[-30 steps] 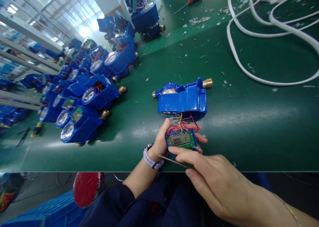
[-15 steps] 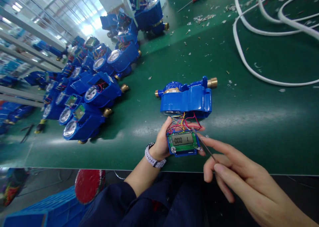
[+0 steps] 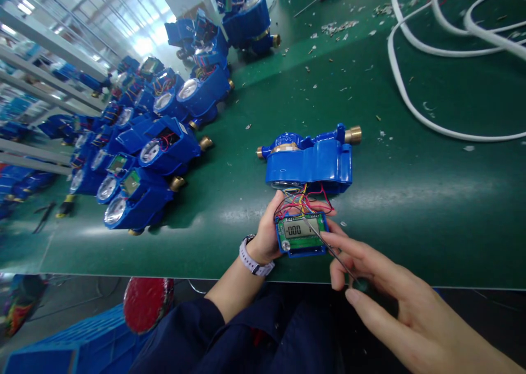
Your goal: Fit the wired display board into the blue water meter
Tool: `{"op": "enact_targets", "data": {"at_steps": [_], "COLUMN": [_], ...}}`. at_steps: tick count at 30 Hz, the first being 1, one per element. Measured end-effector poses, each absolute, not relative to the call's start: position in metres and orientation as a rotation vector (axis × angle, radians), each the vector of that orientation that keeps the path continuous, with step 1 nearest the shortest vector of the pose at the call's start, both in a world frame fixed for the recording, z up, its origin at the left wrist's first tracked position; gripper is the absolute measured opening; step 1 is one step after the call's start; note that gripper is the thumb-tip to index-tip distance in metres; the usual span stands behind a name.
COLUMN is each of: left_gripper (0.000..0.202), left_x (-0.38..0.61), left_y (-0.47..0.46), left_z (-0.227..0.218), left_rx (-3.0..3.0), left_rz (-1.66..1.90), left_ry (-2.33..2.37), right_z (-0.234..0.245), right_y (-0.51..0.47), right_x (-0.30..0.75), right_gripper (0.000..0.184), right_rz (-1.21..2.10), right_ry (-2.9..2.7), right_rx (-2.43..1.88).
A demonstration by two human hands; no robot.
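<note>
The left hand (image 3: 268, 232) has the board (image 3: 302, 243) in its grip near the bench (image 3: 411, 215)'s front edge; the right hand (image 3: 405, 286) grasps a screwdriver (image 3: 337, 259), tip over the display (image 3: 293, 230), contact unclear. Wires (image 3: 303, 201) run to the meter (image 3: 308, 167) just behind: connection looks largely done, while the board sits outside the housing, apparently unmounted. Toward the bench's left end crowd more meters (image 3: 142, 199); scraps (image 3: 339, 28) and a white cable (image 3: 396, 84) lie toward the far right corner. Below the front edge, left, are a red stool (image 3: 148, 306) and blue crate (image 3: 96, 345).
</note>
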State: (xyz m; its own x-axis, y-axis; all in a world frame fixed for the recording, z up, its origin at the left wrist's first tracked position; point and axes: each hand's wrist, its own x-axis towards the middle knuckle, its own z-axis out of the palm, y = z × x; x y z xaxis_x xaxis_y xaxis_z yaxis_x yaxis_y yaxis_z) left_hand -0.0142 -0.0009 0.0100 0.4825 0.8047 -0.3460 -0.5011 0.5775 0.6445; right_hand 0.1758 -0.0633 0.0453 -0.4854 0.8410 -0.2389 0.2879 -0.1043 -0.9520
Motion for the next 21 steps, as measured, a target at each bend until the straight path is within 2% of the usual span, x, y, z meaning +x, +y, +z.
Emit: {"op": "enact_targets", "data": {"at_steps": [8,15,21], "left_gripper": [0.067,0.073,0.071], "left_x": [-0.017,-0.014,-0.011], "left_y": [-0.001,-0.003,-0.007], "left_z": [0.008,0.01,0.001], "left_rx": [0.414,0.541,0.582], "left_rz": [0.839,0.793,0.904], "left_ry": [0.62,0.577,0.615], "right_z": [0.049,0.051,0.053], "right_y": [-0.063,-0.061,-0.065], "right_x": [0.178,0.186,0.187], "right_gripper": [0.043,0.046,0.044], "right_rz": [1.648,1.423,1.392], "right_ry": [-1.639,-1.902,-1.922], "right_rx": [-1.219,-1.251,-1.212]}}
